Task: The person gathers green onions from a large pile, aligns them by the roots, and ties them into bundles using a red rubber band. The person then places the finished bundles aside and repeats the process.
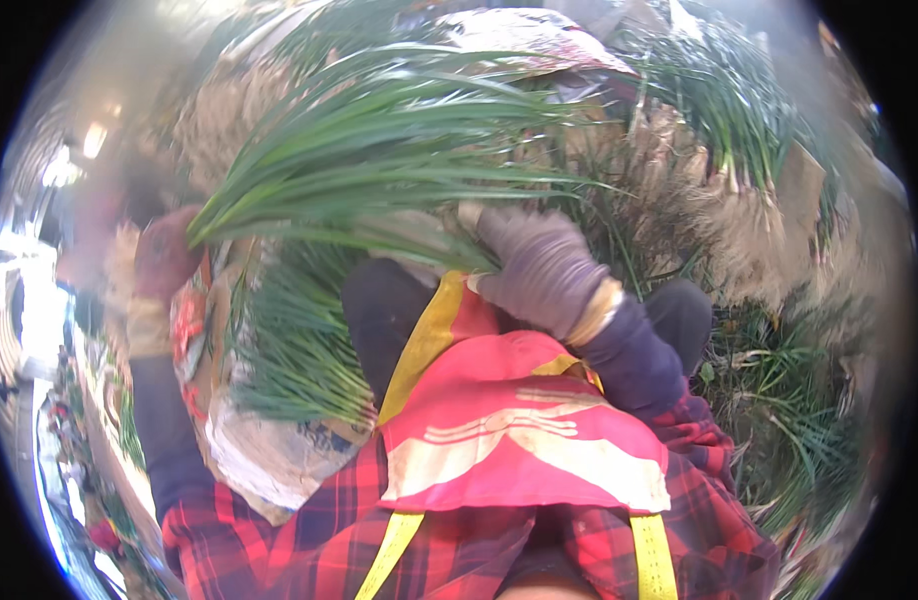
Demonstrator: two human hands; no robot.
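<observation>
A bunch of long green leaves, like garlic chives or young scallions (399,142), stretches across the upper middle, blurred by motion. At the left, my left hand (166,251), in a dark reddish glove, is closed round its narrow end. Near the centre is my right hand (537,262), in a purple-grey ribbed glove, just below the leaf tips and in front of my knees. Its fingers are blurred; whether they grip any leaves I cannot tell. Below the bunch, a pile of similar green leaves (305,337) lies on a pale sack (271,457) at my left knee.
More green plants with white stems (729,120) and tangled pale roots (774,232) lie at the upper right. Loose leaves (789,405) cover the ground right of my knee. A white and red sack (534,37) lies at the top. Pale roots (234,120) are heaped at the upper left.
</observation>
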